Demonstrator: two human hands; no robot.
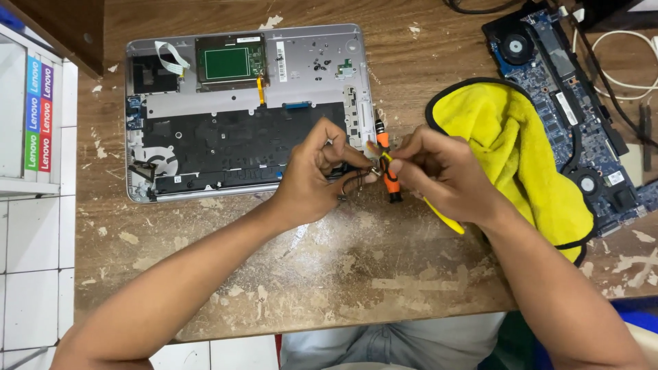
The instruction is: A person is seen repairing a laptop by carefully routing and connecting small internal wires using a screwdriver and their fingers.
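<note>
Pinching a small dark part with thin wires [358, 179] between thumb and fingers, my left hand [317, 171] sits just in front of the opened laptop shell [240, 109]. My right hand [432, 171] meets it from the other side, fingers closed narrow around a yellow-handled tool [444, 214] whose tip reaches the same part. An orange and black screwdriver [387, 168] lies on the desk [384, 274] directly under both hands, touching neither that I can tell. Beside my right wrist a yellow cloth with black edging [528, 157] is spread out. Beyond it, at the far right, lies a blue circuit board with two fans [569, 109]. A white tiled surface [34, 240] borders the desk on the left.
</note>
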